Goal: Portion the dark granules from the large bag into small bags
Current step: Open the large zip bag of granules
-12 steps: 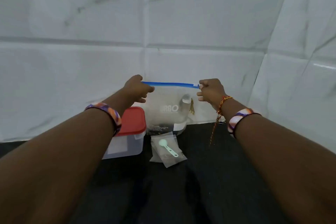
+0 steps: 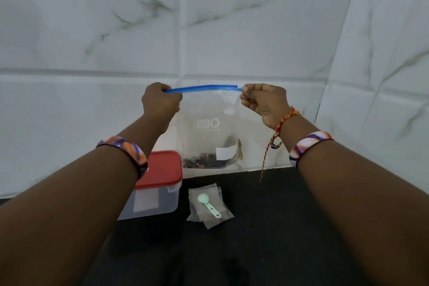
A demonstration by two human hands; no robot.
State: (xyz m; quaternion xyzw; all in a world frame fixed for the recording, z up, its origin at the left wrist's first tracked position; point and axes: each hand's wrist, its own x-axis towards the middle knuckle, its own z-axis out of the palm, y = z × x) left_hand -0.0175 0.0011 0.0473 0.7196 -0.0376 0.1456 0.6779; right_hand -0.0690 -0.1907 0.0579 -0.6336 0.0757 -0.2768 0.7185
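The large bag [image 2: 209,127] hung in the air in front of the white tiled wall [image 2: 209,18], held up by its blue zip strip [image 2: 202,88]. The left hand [image 2: 160,102] was closed in a fist around the strip's left end; the right hand [image 2: 262,102] pinched the right end between thumb and curled fingers. Both arms reached forward, raised. Dark granules [image 2: 204,158] sat at the bag's bottom. Below, on the black counter [image 2: 267,227], lay small bags [image 2: 209,211] with a pale green scoop [image 2: 209,205] on top, right of a red-lidded container [image 2: 155,188].
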